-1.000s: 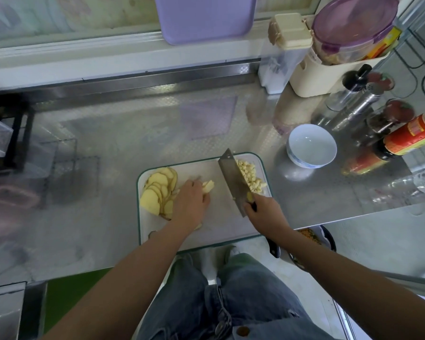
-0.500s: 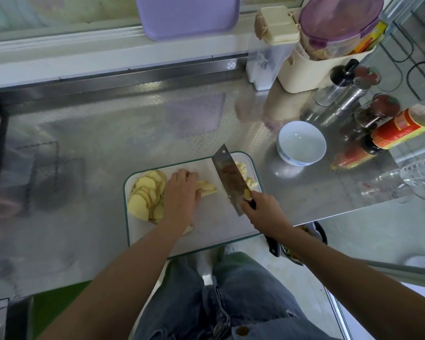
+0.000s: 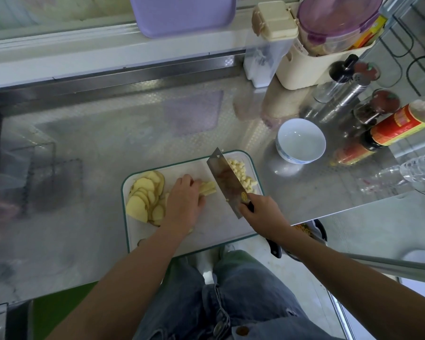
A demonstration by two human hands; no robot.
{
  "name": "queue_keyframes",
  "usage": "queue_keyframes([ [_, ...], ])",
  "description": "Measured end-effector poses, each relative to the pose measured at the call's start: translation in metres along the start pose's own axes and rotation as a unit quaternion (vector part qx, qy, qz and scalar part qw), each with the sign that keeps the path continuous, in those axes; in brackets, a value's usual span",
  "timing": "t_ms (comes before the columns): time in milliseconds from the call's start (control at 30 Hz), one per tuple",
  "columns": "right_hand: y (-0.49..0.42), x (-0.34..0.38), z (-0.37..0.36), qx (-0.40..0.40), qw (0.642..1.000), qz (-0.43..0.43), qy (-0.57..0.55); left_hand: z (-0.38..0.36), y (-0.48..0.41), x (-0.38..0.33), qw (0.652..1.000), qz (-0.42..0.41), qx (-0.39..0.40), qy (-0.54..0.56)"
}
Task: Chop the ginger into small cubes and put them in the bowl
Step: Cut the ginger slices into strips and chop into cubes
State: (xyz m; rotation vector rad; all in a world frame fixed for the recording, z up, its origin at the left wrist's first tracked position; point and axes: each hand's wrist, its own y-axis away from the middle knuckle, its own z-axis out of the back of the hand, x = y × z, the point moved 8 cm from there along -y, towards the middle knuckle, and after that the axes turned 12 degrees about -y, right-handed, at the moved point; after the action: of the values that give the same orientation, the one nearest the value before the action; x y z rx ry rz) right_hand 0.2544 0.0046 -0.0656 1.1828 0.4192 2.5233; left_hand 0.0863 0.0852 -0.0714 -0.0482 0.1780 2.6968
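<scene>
We look down on a stainless steel counter (image 3: 96, 143), its sheet embossed with a fine grid and glossy enough to mirror what stands on it. A pale ledge runs along its far edge, with a lilac plastic tray (image 3: 182, 13) above it. At the near edge lies a white cutting board (image 3: 216, 231), rectangular with rounded corners and a green rim. On its left end we find the ginger slices (image 3: 142, 200), thin pale-yellow ovals fanned in an overlapping heap. Just right of them the left hand (image 3: 184, 204) lies knuckles up, fingers curled down over a bundle of ginger strips (image 3: 207, 188) and pinning it to the board. The cleaver (image 3: 227, 182), a broad rectangular steel blade, stands just beside the strips' free ends; whether its edge touches them we cannot tell. Behind the blade, on the board's far right corner, sit the ginger cubes (image 3: 239, 171) in a small pile. The right hand (image 3: 263, 212) is clenched round the cleaver's dark handle. Beyond the board's right corner stands the white bowl (image 3: 301, 141), round and glazed, near the cubes but apart from the board. Further right stands a red-labelled sauce bottle (image 3: 398, 126).
</scene>
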Motion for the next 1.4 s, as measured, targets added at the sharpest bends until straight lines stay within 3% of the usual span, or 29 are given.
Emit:
queue_keyframes([
  [167,0.002,0.004,0.002,-0.018,1.0,0.006,0.019,0.009,0.004,-0.004,0.998,-0.014,-0.055,-0.013],
  [300,0.001,0.005,0.0,-0.022,0.999,-0.001,0.05,0.001,0.005,-0.016,0.995,-0.083,-0.022,-0.047],
  [467,0.0,0.006,0.0,-0.03,0.996,0.005,0.079,0.01,0.003,-0.013,0.998,-0.048,-0.048,-0.001],
  [533,0.0,0.009,0.007,-0.061,0.994,0.017,0.089,0.023,0.003,-0.011,0.992,-0.011,-0.085,0.094],
  [600,0.002,0.015,0.012,-0.085,0.991,0.039,0.098,0.028,0.001,-0.011,0.955,0.054,-0.072,0.282],
  [667,0.004,0.022,0.014,-0.1,0.986,0.075,0.11,0.02,-0.006,-0.022,0.876,0.118,0.027,0.466],
  [733,0.008,0.029,0.011,-0.1,0.981,0.108,0.13,0.013,-0.013,-0.036,0.811,0.169,0.095,0.552],
  [900,0.011,0.032,0.005,-0.079,0.979,0.137,0.128,0.005,-0.019,-0.036,0.801,0.24,0.08,0.543],
  [967,0.011,0.031,0.007,-0.076,0.979,0.145,0.124,0.005,-0.015,-0.03,0.806,0.249,0.066,0.533],
  [1067,0.012,0.029,0.01,-0.082,0.978,0.15,0.118,0.025,-0.009,-0.012,0.873,0.23,-0.051,0.427],
  [1133,0.011,0.029,0.012,-0.082,0.98,0.146,0.109,0.049,-0.009,-0.014,0.929,0.137,-0.133,0.315],
  [1200,0.01,0.031,0.013,-0.077,0.981,0.148,0.101,0.06,-0.012,-0.027,0.972,0.016,-0.145,0.184],
  [1267,0.009,0.033,0.013,-0.068,0.981,0.153,0.096,0.061,-0.013,-0.036,0.982,-0.065,-0.145,0.1],
  [1400,0.005,0.033,0.015,-0.052,0.987,0.137,0.059,0.065,-0.013,-0.037,0.976,-0.132,-0.158,0.063],
])
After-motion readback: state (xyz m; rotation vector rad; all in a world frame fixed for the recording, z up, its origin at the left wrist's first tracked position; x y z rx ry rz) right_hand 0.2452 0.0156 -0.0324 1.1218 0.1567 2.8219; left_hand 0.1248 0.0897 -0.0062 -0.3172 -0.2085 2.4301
